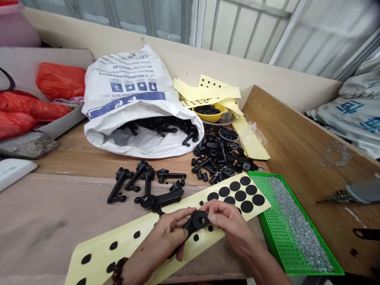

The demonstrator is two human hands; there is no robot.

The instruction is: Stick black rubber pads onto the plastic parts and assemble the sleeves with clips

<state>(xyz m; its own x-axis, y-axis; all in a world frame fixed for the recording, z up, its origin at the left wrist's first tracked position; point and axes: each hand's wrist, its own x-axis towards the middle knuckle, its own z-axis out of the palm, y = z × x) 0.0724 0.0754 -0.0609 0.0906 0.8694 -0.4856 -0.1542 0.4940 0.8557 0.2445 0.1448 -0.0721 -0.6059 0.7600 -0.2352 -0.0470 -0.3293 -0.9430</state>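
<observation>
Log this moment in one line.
left hand: holding black arm | right hand: at its round end | underneath: dotted sheet | right: green tray, silver bits | beyond: white bag

Red bundles [61,81] lie at left near a pink tub [18,27], blue-lettered sacking [354,97] far right.

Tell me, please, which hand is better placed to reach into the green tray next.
Probably the right hand: it is nearer the green tray, while the left hand holds the black part by its long arm.
</observation>
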